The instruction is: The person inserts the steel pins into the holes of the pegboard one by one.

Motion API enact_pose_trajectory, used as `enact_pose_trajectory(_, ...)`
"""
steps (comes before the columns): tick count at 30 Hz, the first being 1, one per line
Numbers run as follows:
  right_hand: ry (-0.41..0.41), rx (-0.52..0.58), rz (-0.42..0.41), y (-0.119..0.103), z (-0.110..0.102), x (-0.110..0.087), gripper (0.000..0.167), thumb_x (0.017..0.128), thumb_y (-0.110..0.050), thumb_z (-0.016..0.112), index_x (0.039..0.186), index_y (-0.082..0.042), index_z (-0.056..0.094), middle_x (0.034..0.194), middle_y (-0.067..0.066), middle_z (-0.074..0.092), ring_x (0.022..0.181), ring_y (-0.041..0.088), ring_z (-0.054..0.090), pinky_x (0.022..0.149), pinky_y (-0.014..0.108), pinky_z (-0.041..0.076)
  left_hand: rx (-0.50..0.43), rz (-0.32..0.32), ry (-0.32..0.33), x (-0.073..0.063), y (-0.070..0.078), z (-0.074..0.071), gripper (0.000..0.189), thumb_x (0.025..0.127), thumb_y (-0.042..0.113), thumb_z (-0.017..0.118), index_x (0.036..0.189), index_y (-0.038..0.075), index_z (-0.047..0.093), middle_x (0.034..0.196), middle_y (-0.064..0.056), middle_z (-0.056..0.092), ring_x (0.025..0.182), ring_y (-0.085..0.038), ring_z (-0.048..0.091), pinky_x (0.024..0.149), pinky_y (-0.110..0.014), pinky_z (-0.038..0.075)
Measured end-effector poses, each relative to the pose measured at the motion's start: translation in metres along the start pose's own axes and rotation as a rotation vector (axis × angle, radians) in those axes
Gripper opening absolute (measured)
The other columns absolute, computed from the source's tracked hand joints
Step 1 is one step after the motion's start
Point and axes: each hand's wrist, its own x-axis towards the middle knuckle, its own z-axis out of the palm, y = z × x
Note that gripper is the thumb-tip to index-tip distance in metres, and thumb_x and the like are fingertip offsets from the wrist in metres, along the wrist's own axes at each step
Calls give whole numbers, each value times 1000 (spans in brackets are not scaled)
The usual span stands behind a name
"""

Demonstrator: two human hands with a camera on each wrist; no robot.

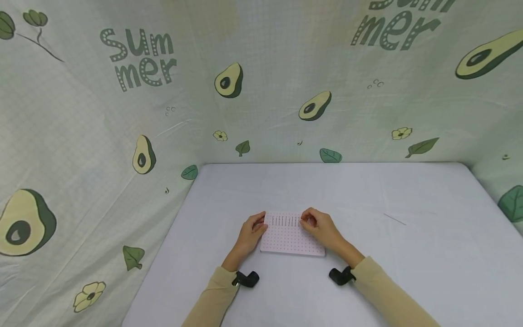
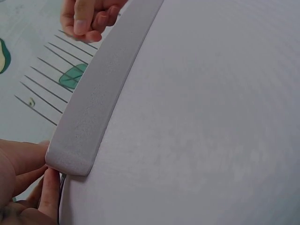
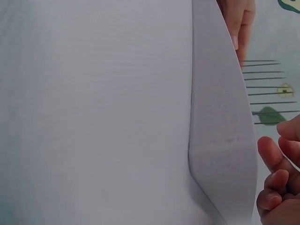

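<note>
A pale pinkish board [image 1: 292, 240] with a grid of small holes lies on the table. Several thin dark sticks [image 1: 283, 221] stand upright in a row along its far side. My left hand [image 1: 250, 232] grips the board's left edge, thumb above; in the left wrist view, the left fingers [image 2: 49, 192] meet the board's corner. At the right end of the row, my right hand [image 1: 323, 227] pinches a thin stick, thumb and forefinger together at its upper part. The right wrist view has the curled right fingers [image 3: 276, 187] beside the board's thick edge [image 3: 220, 108].
One loose thin stick [image 1: 394, 219] lies on the white table [image 1: 367, 190] to the right of the board. A cloth printed with avocados [image 1: 229, 81] hangs behind and along the sides. A black wrist camera [image 1: 247, 279] is strapped to each wrist.
</note>
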Motion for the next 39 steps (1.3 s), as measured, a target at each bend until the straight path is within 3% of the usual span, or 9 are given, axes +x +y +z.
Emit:
enact_pose_trajectory(7, 54, 5, 35, 7, -17, -6, 11, 90, -5, 73, 99, -5, 67, 83, 0, 58, 74, 16, 49, 60, 22, 42, 0, 16, -2, 0, -1, 1, 46, 98, 4, 61, 142, -6, 49, 130, -22, 56, 122, -34, 53, 107, -38, 45)
enact_pose_trajectory(18, 119, -44, 57, 20, -53, -12, 11, 92, -8, 72, 100, -3, 68, 79, 2, 54, 73, 16, 46, 57, 21, 38, 4, -11, -15, 2, 1, 0, 48, 98, 3, 61, 143, -5, 47, 132, -21, 55, 123, -31, 53, 108, -35, 45)
enact_pose_trajectory(28, 184, -97, 95, 39, -82, -23, 15, 93, -13, 71, 103, -2, 69, 85, 5, 60, 75, 15, 47, 58, 17, 39, -27, 1, 2, 0, -1, 1, 48, 98, 5, 62, 142, -6, 48, 132, -23, 56, 123, -35, 53, 107, -43, 44)
enact_pose_trajectory(39, 257, -151, 103, 49, -116, -39, 18, 95, -14, 69, 104, 1, 68, 88, 9, 63, 74, 10, 47, 58, 15, 39, 4, -7, -9, -2, 3, -1, 47, 99, 4, 60, 143, -5, 48, 132, -21, 55, 123, -33, 53, 107, -38, 45)
